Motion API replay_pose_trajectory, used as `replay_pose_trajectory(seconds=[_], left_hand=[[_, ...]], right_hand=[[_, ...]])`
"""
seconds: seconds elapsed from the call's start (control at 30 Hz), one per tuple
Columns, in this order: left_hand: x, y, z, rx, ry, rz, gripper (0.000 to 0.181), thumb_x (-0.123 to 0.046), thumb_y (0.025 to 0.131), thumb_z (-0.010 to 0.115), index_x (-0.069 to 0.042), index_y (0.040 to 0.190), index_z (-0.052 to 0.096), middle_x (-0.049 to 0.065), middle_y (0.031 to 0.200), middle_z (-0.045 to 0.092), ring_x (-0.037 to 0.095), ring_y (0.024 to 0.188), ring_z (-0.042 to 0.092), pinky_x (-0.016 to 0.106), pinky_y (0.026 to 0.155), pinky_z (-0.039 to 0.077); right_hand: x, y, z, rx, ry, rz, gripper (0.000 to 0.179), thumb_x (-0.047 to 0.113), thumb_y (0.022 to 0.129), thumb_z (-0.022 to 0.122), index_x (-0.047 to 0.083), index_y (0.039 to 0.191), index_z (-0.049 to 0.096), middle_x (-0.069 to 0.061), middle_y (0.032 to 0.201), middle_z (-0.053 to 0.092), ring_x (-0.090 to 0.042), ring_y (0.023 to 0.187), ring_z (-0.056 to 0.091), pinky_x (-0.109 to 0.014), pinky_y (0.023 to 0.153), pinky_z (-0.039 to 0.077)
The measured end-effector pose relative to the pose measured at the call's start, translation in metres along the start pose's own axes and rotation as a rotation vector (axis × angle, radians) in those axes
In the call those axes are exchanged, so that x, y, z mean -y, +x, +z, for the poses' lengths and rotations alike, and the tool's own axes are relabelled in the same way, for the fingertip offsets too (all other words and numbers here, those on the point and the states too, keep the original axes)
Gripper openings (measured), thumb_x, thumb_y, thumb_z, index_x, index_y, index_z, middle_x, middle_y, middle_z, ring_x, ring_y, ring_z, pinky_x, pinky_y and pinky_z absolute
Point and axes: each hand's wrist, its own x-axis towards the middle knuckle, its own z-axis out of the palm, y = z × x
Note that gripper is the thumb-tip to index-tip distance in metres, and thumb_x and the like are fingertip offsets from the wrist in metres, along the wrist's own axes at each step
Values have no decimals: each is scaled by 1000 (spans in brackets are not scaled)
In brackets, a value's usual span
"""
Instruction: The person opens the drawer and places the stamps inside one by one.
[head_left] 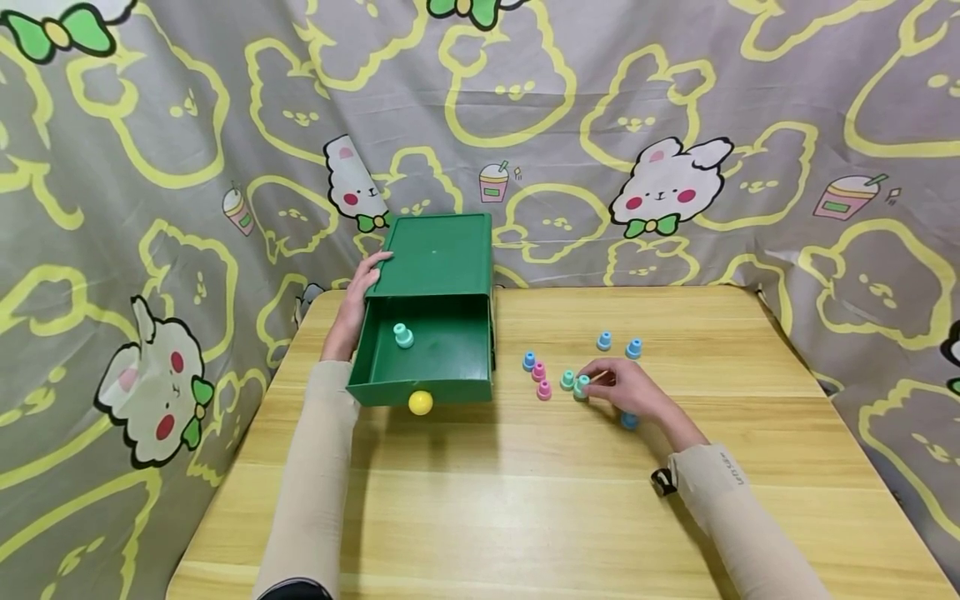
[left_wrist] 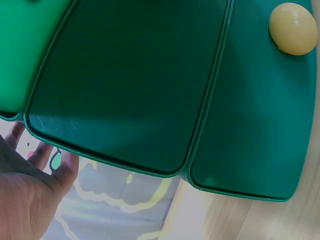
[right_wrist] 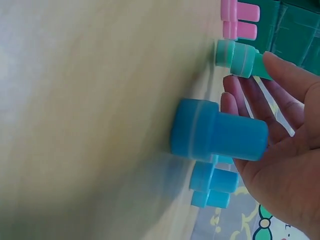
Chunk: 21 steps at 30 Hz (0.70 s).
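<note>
In the head view, my right hand (head_left: 626, 387) pinches a small mint-green stepped plastic peg (head_left: 581, 388) between thumb and fingertips. Right beside it stands a second mint-green peg (head_left: 567, 380). A blue peg (right_wrist: 220, 130) stands near the palm in the right wrist view. On the left, my left hand (head_left: 362, 287) rests against the side of a green drawer box (head_left: 438, 254), its fingers extended along the wall. The box's drawer (head_left: 450, 390) is pulled out, with a yellow ball knob (head_left: 421, 403) on its front. Inside the drawer lies one mint-green peg (head_left: 403, 336).
Two pink pegs (head_left: 543, 389) and a blue peg (head_left: 529, 361) stand between the drawer and my right hand. Two more blue pegs (head_left: 633, 348) are farther back. A patterned curtain (head_left: 525, 100) hangs behind the wooden table (head_left: 487, 517).
</note>
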Motion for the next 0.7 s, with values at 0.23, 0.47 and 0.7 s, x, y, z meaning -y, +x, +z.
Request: replay_pose_trajectory(seconds=[0.23,0.47,0.7], left_hand=[[-1,0,0,10,-30,5,51,-42,111,31,-28,159,38,-2,171,15,37,150,20,70,118,16],[-1,0,0,2,-4,-4,51,-46,110,31,-32,158,39,-4,171,16,37,150,21,71,118,16],[1,2,-2,6,-7,-13,50,-41,111,30,-29,159,39,0,171,15,38,150,20,70,119,15]], right_hand=[[9,-1,-7,-30,12,13,20,15,96,74,9,116,75,-12,113,73,-25,100,70,-38,86,58],[19,-4,-13,-62,10,12,23,18,98,72,10,119,74,-12,116,72,-27,103,71,-42,87,58],[27,-4,-16,-103,12,-22,23,18,98,73,10,120,74,-12,118,72,-28,104,72,-41,88,58]])
